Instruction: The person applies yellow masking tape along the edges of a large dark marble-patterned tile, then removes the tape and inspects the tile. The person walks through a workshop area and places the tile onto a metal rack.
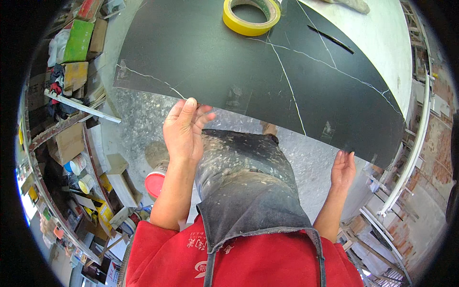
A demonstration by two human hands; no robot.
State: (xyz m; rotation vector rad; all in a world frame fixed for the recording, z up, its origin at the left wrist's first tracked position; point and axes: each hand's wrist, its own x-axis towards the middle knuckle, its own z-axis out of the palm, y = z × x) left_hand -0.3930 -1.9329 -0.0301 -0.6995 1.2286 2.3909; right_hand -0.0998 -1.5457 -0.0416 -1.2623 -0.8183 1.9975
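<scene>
A large black slab [201, 52] with white, marble-like veins lies in front of me, its near edge towards my body. My left hand [184, 129] is at that edge, left of the middle, thumb against the top and the other fingers curled at the rim, partly hidden. Farther right, my right hand [343, 170] grips the same edge near the corner, its fingertips at the rim and partly out of sight. On the slab's far side rests a roll of yellow tape [252, 28]. A thin black pen-like stick [330, 39] lies to its right.
Beyond the slab is a white surface [389, 33] with a greyish object at its top. Shelves on the left hold boxes, including a green one [78, 41], and several tubs. A red-lidded bucket [154, 184] stands beside my left forearm. A white pipe [413, 148] runs along the right.
</scene>
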